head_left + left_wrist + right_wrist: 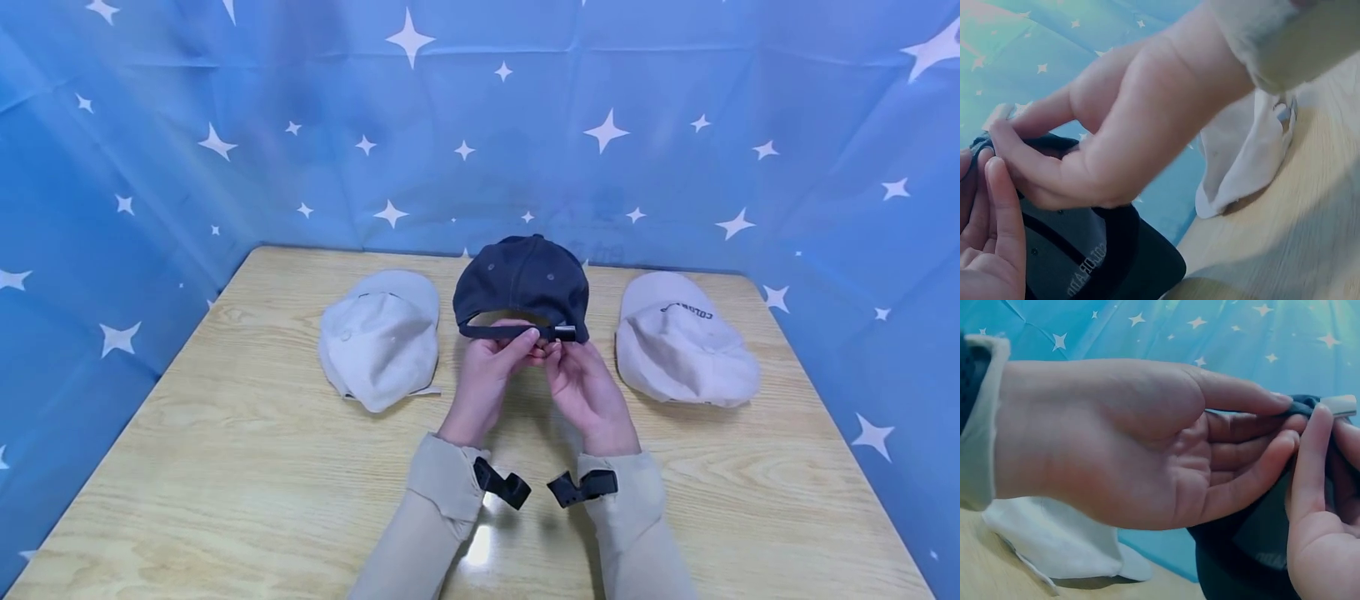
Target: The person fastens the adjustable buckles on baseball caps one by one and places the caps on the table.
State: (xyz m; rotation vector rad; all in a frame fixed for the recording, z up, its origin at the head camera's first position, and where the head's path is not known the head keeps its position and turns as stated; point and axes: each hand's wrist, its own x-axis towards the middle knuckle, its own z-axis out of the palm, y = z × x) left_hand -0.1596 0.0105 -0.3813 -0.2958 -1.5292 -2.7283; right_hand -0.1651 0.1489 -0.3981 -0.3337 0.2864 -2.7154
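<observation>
A navy baseball cap (pixel 521 271) is held up over the middle of the table, its back opening and strap (pixel 491 332) facing me. My left hand (pixel 483 379) pinches the strap between thumb and fingers. Close beside a metal buckle (pixel 564 333), the fingertips of my right hand (pixel 592 396) pinch the strap's end. The left wrist view shows mostly my right hand (pixel 1129 125), with fingers of my left hand (pixel 997 231) at lower left. Across the right wrist view stretches my left hand (pixel 1129 444); the buckle (pixel 1338 405) shows near my right hand (pixel 1325 537).
Left of the hands lies a pale grey cap (pixel 382 342) on the wooden table (pixel 247 467). A second pale cap (pixel 686 350), with dark lettering, lies to the right. Behind the table hangs a blue star-patterned cloth (pixel 322 100).
</observation>
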